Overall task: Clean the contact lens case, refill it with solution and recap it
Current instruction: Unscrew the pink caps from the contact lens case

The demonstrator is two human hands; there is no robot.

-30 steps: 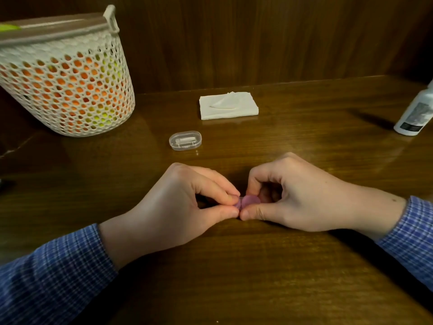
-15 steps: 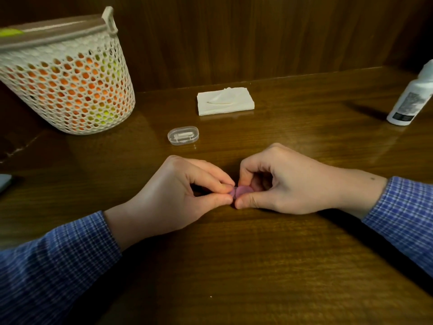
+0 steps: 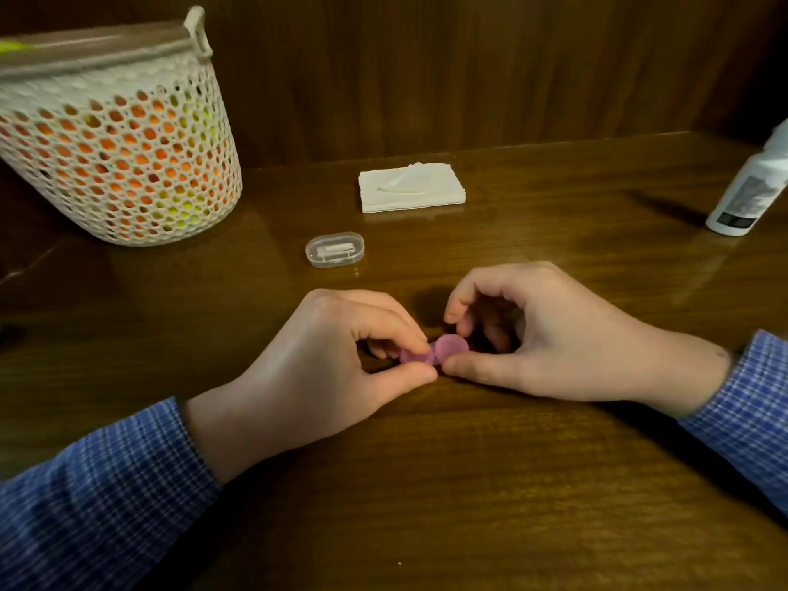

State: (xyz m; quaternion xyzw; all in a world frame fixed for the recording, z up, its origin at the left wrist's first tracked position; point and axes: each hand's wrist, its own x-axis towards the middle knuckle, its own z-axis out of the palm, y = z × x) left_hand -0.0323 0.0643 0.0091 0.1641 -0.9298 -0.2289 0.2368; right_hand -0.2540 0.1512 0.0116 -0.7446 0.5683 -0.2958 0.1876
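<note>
Hands meet over a pink lens case (image 3: 435, 351) on the tabletop (image 3: 426, 484).
Left hand (image 3: 324, 368) pinches one cap, right hand (image 3: 546, 339) curls loosely around the other; clear box (image 3: 335, 249), tissues (image 3: 411, 187), bottle (image 3: 746, 189) and basket (image 3: 115, 134) stand beyond.

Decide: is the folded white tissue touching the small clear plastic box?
Apart. The head view shows bare wooden table between the folded white tissue and the small clear plastic box.

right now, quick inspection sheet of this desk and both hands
surface: dark wooden table, glossy
job's things: pink lens case capped, between both hands; white bottle upright, far right
clutter: folded tissues; small clear box; white mesh basket, far left
grips: left hand pinches the case; right hand thumb touches its right cap, fingers curled above
cables: nothing seen
surroundings: wood panel wall
</note>
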